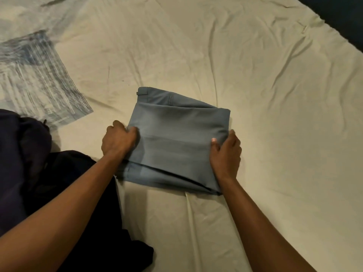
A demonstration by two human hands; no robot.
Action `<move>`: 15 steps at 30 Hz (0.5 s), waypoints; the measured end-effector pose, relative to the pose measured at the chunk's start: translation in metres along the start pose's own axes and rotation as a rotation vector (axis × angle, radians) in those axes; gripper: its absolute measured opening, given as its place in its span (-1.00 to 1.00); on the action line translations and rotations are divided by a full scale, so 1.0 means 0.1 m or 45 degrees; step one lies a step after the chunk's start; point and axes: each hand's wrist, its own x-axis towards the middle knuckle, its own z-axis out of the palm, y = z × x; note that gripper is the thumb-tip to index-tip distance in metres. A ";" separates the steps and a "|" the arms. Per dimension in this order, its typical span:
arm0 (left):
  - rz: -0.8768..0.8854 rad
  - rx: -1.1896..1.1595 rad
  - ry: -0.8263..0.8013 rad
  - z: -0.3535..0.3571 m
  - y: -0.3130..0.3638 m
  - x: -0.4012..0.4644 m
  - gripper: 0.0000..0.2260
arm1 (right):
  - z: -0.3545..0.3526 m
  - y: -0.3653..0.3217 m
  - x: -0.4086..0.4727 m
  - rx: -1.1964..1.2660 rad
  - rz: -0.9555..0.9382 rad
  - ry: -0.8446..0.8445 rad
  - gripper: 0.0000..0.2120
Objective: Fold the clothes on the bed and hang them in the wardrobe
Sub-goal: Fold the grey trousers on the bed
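Observation:
A pair of grey-blue trousers (176, 138) lies folded into a compact rectangle in the middle of the cream bed sheet (265, 85). Its waistband with a belt loop shows at the far left corner. My left hand (117, 140) grips the left edge of the folded bundle, thumb on top. On the right edge my right hand (225, 154) holds the same bundle, thumb pressed on the cloth and fingers tucked under. Both forearms reach in from the bottom of the view.
A heap of dark navy and black clothes (49, 183) lies at the near left, partly under my left arm. A blue-and-white patterned pillow (33, 75) sits at the far left. The bed's dark edge (343, 16) runs along the top right.

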 end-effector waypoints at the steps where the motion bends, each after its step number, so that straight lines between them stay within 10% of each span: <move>1: 0.010 0.036 -0.039 0.03 0.02 -0.02 -0.53 | -0.03 -0.03 0.04 0.030 0.124 -0.003 -0.42; 15: 0.064 -0.542 -0.231 0.09 -0.21 -0.15 -0.54 | -0.49 0.25 0.21 0.851 0.641 -0.599 -0.69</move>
